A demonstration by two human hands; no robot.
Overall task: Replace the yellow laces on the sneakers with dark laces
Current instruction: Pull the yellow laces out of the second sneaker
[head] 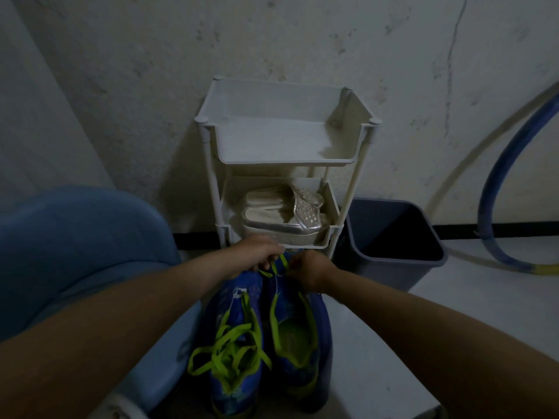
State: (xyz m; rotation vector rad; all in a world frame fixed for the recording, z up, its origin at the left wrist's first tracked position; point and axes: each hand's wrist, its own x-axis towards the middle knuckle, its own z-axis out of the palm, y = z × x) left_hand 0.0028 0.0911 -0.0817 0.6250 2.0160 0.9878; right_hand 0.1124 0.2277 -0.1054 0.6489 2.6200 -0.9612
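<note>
here, both arms stretched forward, left hand [257, 252] and right hand [311, 269] close together, fingers [266, 264] pinching yellow lace [279, 261] above sneakers [290, 343]

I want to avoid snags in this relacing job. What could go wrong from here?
1. The left hand and right hand both pinch the yellow lace at the toe end of the right sneaker; a hard tug might jam it in an eyelet or drag the shoe.
2. The loose loops heaped on the left sneaker could tangle with it.
3. The light is dim, so eyelets may be hard to see.
</note>
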